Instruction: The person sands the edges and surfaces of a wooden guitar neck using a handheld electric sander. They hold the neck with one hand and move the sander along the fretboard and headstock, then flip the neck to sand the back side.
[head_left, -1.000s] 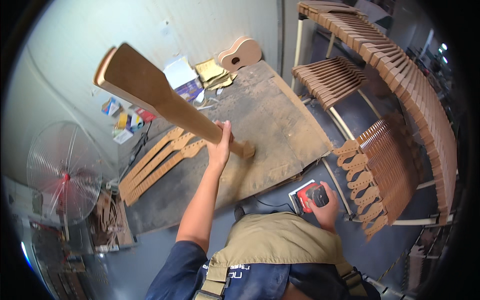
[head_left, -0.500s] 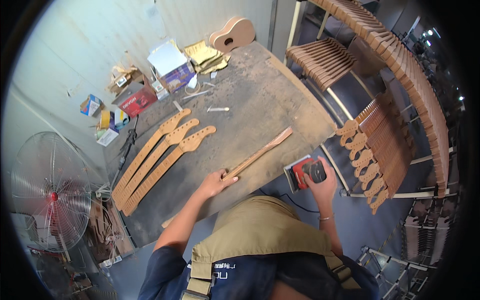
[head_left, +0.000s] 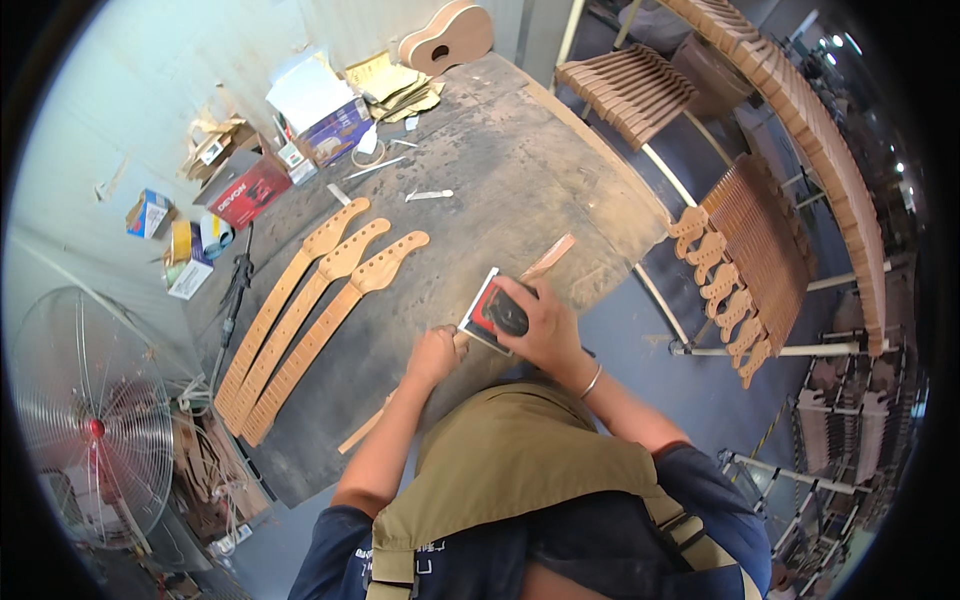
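My left hand [head_left: 436,355] is closed round a wooden guitar neck [head_left: 549,257] that lies aslant near the front edge of the bench. My right hand [head_left: 548,328] grips a red and black power sander [head_left: 490,308], its palm over the dark top. The sander sits over the middle of the neck, close beside my left fingers, and hides that stretch. Whether its pad touches the wood I cannot tell. One end of the neck shows beyond the sander, the other by my left forearm. Three more guitar necks [head_left: 320,310] with drilled headstocks lie side by side to the left.
Boxes [head_left: 245,190], folded yellowish sheets [head_left: 395,85] and a small guitar body [head_left: 447,38] line the back of the dusty bench [head_left: 470,170]. A large fan [head_left: 95,430] stands left. At right, racks hold many necks [head_left: 755,240]. A black hose or cord [head_left: 238,290] lies on the left side.
My right hand has brought the sander left, from beyond the bench's edge to over the neck. My left hand still holds the neck. The view has shifted slightly.
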